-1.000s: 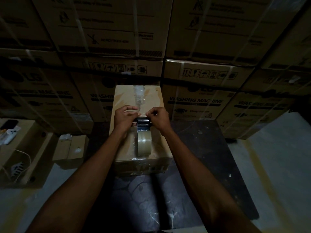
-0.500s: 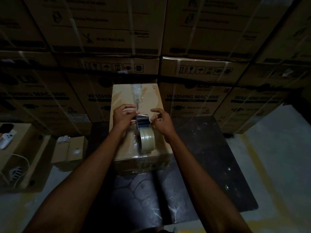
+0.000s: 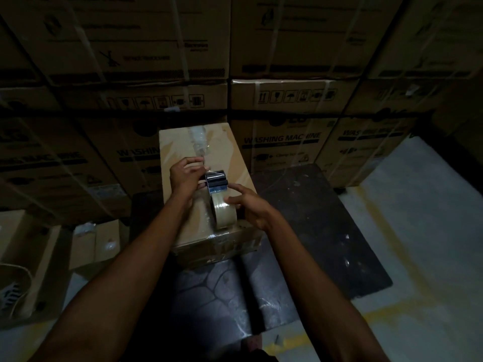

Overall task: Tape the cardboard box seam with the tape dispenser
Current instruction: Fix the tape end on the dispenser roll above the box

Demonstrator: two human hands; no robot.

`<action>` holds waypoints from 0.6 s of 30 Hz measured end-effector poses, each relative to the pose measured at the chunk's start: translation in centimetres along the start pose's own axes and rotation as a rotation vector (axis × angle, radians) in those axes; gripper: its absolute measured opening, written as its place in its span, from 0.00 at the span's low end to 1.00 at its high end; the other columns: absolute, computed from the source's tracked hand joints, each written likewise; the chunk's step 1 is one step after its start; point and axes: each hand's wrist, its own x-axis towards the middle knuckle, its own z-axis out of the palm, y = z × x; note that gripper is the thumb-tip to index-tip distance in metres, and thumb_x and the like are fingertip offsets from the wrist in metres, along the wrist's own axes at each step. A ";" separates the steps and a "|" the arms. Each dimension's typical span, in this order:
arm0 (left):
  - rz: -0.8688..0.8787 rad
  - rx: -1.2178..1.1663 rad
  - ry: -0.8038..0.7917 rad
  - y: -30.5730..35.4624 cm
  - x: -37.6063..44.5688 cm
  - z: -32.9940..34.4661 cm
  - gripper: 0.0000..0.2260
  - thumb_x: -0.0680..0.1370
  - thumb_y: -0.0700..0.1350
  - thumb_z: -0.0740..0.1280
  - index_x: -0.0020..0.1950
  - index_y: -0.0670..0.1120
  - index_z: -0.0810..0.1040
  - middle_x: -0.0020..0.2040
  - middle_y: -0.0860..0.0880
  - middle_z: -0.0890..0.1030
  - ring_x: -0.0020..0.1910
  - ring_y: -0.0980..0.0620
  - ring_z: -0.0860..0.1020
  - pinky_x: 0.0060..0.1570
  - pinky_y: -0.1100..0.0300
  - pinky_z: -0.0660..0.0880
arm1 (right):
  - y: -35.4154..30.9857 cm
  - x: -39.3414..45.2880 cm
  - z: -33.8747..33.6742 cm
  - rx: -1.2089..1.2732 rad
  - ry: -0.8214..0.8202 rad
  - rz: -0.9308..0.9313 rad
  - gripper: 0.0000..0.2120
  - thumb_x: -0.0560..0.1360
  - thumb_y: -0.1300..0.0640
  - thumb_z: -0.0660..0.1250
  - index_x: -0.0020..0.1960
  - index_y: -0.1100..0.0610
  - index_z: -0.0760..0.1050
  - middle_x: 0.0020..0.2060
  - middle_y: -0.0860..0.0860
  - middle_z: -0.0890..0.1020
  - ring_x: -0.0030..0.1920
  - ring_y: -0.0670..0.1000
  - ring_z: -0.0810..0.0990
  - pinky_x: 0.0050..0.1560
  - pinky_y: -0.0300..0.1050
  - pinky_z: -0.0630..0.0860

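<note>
A cardboard box [image 3: 206, 189] stands on a dark mat [image 3: 313, 231] on the floor, its far end close to a wall of stacked washing-machine cartons [image 3: 287, 142]. A strip of clear tape [image 3: 197, 142] runs along the seam from the far edge of the box top toward its middle. The tape dispenser [image 3: 219, 194] sits on the box top near the middle, its shiny metal head toward the far edge and its roll of tape toward the near edge. The left hand [image 3: 186, 175] is curled beside the metal head, fingers bent around its left side and touching the tape there. The right hand [image 3: 248, 205] rests against the right side of the roll, fingers loosely spread and extended toward the dispenser; whether it grips is unclear. Smaller open cartons [image 3: 96, 241] lie on the floor to the left.
</note>
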 end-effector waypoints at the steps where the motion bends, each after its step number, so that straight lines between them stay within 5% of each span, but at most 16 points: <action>1: 0.000 0.000 -0.002 0.1 0.0 0.0 0.12 0.76 0.39 0.79 0.59 0.46 0.85 0.51 0.46 0.89 0.50 0.51 0.88 0.39 0.58 0.85 | 0.0 -0.2 0.3 0.000 0.005 -0.003 0.30 0.80 0.64 0.70 0.80 0.51 0.68 0.57 0.55 0.83 0.50 0.53 0.84 0.49 0.50 0.80; 7: 0.018 -0.018 -0.022 0.0 0.0 -0.7 0.12 0.77 0.39 0.78 0.60 0.46 0.84 0.50 0.48 0.89 0.50 0.52 0.87 0.38 0.60 0.84 | 0.1 -0.9 1.1 0.023 0.061 -0.012 0.29 0.80 0.62 0.70 0.79 0.51 0.68 0.61 0.56 0.82 0.52 0.54 0.83 0.50 0.50 0.80; 10: 0.009 -0.023 -0.025 -0.2 0.2 -0.9 0.12 0.77 0.39 0.78 0.59 0.47 0.84 0.51 0.47 0.89 0.51 0.50 0.88 0.40 0.57 0.84 | 0.5 -0.8 1.2 0.010 0.089 -0.031 0.30 0.80 0.61 0.71 0.79 0.50 0.67 0.58 0.53 0.81 0.56 0.57 0.82 0.60 0.56 0.79; 18: 0.004 -0.036 -0.026 -0.2 0.1 -0.7 0.10 0.77 0.38 0.78 0.57 0.49 0.84 0.52 0.44 0.89 0.51 0.49 0.88 0.37 0.59 0.83 | 0.9 -1.0 1.3 -0.117 0.113 -0.046 0.34 0.77 0.55 0.75 0.80 0.46 0.68 0.72 0.55 0.76 0.69 0.60 0.76 0.74 0.65 0.72</action>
